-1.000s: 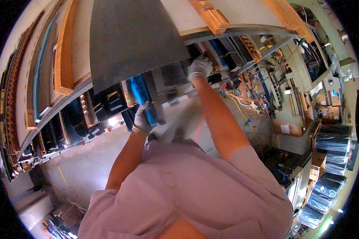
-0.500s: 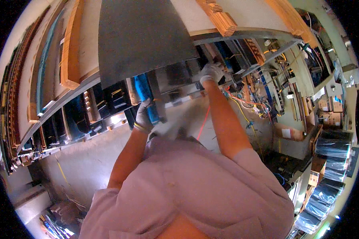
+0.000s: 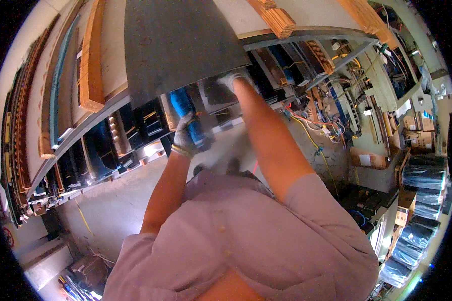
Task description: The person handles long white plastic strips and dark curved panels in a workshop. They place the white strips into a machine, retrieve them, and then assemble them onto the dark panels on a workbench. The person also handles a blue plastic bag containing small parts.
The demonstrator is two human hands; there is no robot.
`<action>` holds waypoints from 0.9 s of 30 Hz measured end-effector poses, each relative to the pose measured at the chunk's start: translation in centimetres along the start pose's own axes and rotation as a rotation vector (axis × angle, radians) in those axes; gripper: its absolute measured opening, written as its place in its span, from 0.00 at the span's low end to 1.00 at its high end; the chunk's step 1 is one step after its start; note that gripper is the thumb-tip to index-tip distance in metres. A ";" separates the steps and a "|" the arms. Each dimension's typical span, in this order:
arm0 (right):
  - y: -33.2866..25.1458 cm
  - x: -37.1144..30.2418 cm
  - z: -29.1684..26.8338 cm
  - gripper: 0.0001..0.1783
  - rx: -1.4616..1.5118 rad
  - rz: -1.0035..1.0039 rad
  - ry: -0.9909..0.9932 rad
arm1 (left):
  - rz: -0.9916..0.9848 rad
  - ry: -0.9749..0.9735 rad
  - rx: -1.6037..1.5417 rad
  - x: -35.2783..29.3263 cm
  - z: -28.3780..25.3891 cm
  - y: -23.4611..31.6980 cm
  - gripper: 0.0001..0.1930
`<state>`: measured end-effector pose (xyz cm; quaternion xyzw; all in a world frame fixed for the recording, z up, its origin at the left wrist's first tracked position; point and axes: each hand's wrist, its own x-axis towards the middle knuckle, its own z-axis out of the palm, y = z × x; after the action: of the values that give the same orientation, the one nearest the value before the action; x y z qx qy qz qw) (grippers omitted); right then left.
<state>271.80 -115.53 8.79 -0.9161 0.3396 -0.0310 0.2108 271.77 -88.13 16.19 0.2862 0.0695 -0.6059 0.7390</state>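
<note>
My left hand (image 3: 186, 131), in a pale knitted glove, has its fingers curled beside a long blue piece (image 3: 182, 104) under the table's front edge. Something dark and smeared lies next to those fingers, and what they hold cannot be made out. My right hand (image 3: 230, 80), also gloved, is at the near edge of a large dark grey sheet (image 3: 183, 47). Motion blurs its fingers, so their grip does not show. The sheet lies on the pale tabletop and reaches its front edge. Below my right hand is a dark, blurred flat surface (image 3: 218, 94).
Wooden strips (image 3: 91, 75) and a wooden block (image 3: 278, 21) lie on the tabletop. Dark and brown lengths of stock (image 3: 150, 123) fill the shelf beneath. Cables and hoses (image 3: 311, 123) hang and trail at the right. Plastic-wrapped stacks (image 3: 412, 246) stand at the far right.
My right hand has moved left, from the shelf opening right of the sheet to the sheet's near edge. My left hand has shifted slightly up and to the right beside the blue piece.
</note>
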 end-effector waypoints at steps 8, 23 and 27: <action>3.5 0.9 4.1 0.42 0.181 0.317 -0.266 | 0.001 0.012 0.102 0.8 0.9 -1.4 0.19; -1.0 -3.1 -2.6 0.33 1.127 0.316 -0.324 | 0.045 -0.033 0.145 1.1 2.2 -0.9 0.18; -1.8 -3.9 -3.9 0.28 1.073 0.267 -0.471 | -0.016 -0.090 0.120 1.7 0.6 -0.4 0.17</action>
<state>269.15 -113.28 13.38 -0.6135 0.3330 0.0326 0.7153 271.65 -89.91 15.81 0.3019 0.0022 -0.6270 0.7181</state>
